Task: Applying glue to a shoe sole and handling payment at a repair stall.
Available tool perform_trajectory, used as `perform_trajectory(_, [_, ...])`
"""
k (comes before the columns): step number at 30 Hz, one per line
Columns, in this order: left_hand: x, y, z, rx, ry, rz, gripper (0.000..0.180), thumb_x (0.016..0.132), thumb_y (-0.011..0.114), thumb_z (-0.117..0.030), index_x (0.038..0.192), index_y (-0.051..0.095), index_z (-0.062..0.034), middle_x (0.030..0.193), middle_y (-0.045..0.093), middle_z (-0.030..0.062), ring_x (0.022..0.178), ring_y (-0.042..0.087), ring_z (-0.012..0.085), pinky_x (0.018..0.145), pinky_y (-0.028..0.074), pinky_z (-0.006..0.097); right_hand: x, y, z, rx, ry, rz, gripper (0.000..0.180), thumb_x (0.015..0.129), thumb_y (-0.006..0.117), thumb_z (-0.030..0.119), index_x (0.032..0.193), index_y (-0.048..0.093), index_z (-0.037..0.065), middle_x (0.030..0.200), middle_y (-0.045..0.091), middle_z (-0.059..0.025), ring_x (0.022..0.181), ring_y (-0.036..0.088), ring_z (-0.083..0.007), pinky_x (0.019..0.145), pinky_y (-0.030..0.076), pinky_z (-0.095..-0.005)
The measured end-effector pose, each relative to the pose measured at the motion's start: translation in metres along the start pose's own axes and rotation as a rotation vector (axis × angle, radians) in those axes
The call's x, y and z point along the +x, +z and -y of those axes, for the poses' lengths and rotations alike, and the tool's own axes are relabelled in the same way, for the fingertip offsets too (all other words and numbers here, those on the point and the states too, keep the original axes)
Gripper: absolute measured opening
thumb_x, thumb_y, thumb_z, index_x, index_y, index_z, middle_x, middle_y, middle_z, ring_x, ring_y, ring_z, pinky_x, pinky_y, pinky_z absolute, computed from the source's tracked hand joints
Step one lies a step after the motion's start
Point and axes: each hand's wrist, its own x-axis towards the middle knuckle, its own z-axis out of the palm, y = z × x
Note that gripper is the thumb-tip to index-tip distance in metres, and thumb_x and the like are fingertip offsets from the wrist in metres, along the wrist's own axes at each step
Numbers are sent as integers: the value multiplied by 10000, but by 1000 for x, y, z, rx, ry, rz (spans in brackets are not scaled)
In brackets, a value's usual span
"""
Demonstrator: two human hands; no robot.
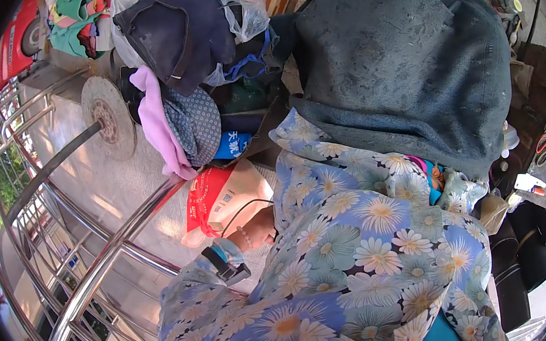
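Red-and-beige fabric, some kind of folded bag or pouch (219, 201), was where our left hand (256, 230) sat, fingers tucked under it, so we couldn't tell if they were pinched shut or loose. A thin black cord (244, 209) looped across the wrist. Our right hand wasn't visible at all, lost under the floral sleeves (338, 258). The pouch rested by the steel railing (95, 274), just below a heap of pink and blue clothes (177, 114). Looked barely started; the pile was untouched.

Red-and-tan printed bag (222, 200), centre
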Motion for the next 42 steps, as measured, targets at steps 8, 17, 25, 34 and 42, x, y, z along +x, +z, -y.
perform_trajectory(8, [-2,-109,22,293,-45,-113,306,841,520,-273,1039,590,-49,861,589,35,767,574,121,538,512,264,9,13,-5,0,-1,267,265,774,584,159,981,577,-6,889,623,-115,855,582,-216,767,427,-299])
perform_trajectory(17, [10,-125,-5,605,585,-231,394,824,578,-241,1145,515,-19,1084,576,147,1007,544,273,871,423,318,6,24,-15,8,5,462,257,755,598,171,940,585,-7,848,621,-120,814,582,-214,733,430,-307])
perform_trajectory(25, [21,-82,136,975,532,133,334,824,503,-253,1084,563,-51,1056,596,138,934,562,230,783,443,343,-10,57,-28,87,22,602,252,737,610,181,904,593,-9,811,620,-124,778,583,-212,703,432,-313])
perform_trajectory(34, [0,-56,125,979,412,327,258,821,482,-212,981,615,-58,981,627,116,882,582,229,762,447,335,-2,89,-38,143,-33,758,249,718,624,192,863,602,-10,770,618,-128,738,583,-209,669,435,-321])
perform_trajectory(42, [-71,-83,-52,762,12,778,237,773,539,-180,926,626,-22,750,637,123,659,574,172,635,428,293,18,102,-47,167,-97,824,249,701,636,202,826,610,-11,733,617,-132,702,583,-207,639,437,-327])
